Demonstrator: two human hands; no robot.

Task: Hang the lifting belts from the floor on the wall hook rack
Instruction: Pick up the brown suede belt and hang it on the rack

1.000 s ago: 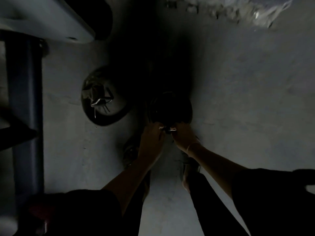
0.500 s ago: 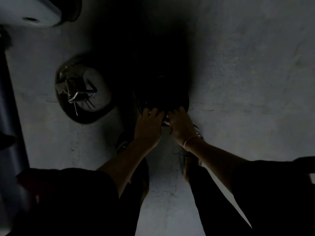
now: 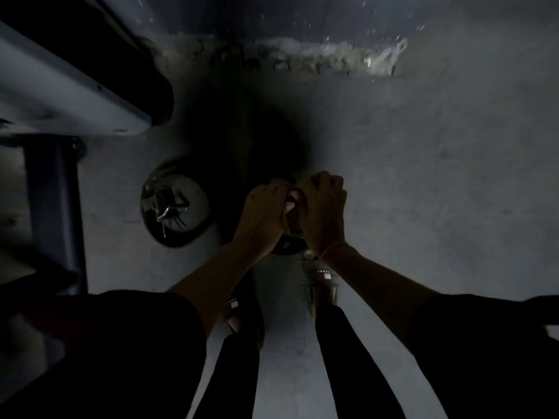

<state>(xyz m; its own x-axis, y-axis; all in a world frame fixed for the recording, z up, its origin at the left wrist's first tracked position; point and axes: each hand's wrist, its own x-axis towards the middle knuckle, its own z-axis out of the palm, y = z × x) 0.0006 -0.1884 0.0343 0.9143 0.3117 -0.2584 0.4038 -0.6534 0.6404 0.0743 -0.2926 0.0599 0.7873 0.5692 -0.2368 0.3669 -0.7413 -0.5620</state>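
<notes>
A grey concrete floor (image 3: pixel 423 192) fills the dim view, with a bench frame (image 3: pixel 54 95) far left. A coiled belt (image 3: pixel 175 204) with a metal buckle lies left of the hands. The left hand (image 3: pixel 263 213) and right hand (image 3: pixel 322 210) — touching, fingers curled shut — clamp a second dark belt (image 3: pixel 286 247), mostly hidden beneath them.

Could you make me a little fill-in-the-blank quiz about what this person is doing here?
1. Both hands, the left hand and the right hand, are closed on one dark ____.
2. A second coiled belt lies on the ____.
3. That coiled belt lies to the person's ____ of the hands.
4. A thin band circles the ____ wrist.

Missing words: belt; floor; left; right
</notes>
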